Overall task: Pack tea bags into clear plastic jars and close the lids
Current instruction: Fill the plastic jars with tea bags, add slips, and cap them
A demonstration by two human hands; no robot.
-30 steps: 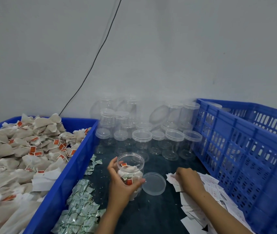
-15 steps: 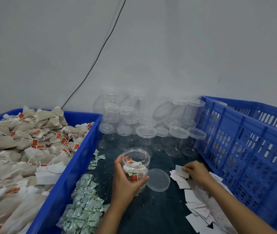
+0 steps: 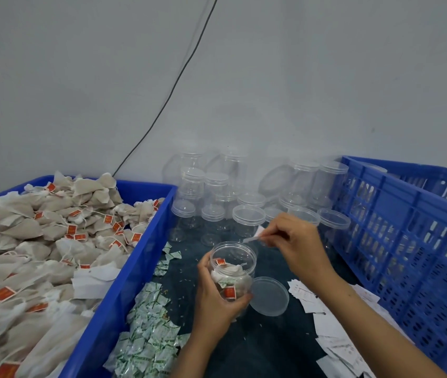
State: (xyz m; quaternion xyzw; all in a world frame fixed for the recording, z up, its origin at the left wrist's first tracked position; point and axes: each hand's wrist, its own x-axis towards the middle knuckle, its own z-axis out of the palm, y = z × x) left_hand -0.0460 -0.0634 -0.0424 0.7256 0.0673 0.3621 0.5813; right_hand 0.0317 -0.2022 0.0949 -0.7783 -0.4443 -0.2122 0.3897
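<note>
Paper slip (image 3: 252, 237) pinched in the right hand (image 3: 296, 241) has come up from the pile to the open jar (image 3: 233, 271), which the left hand (image 3: 217, 298) grips, so the lid (image 3: 268, 296) goes on soon.

Jar (image 3: 234, 271): lower wall hidden behind my left hand (image 3: 217, 298).
Slip (image 3: 252, 238): print too small to read; its end is hidden in my right hand (image 3: 296, 244).
Bin (image 3: 124, 285): cut off at the left and bottom edges.
Crate (image 3: 407, 241): cut off at the right edge.
Back jars (image 3: 217, 184): blurred, count unclear.
</note>
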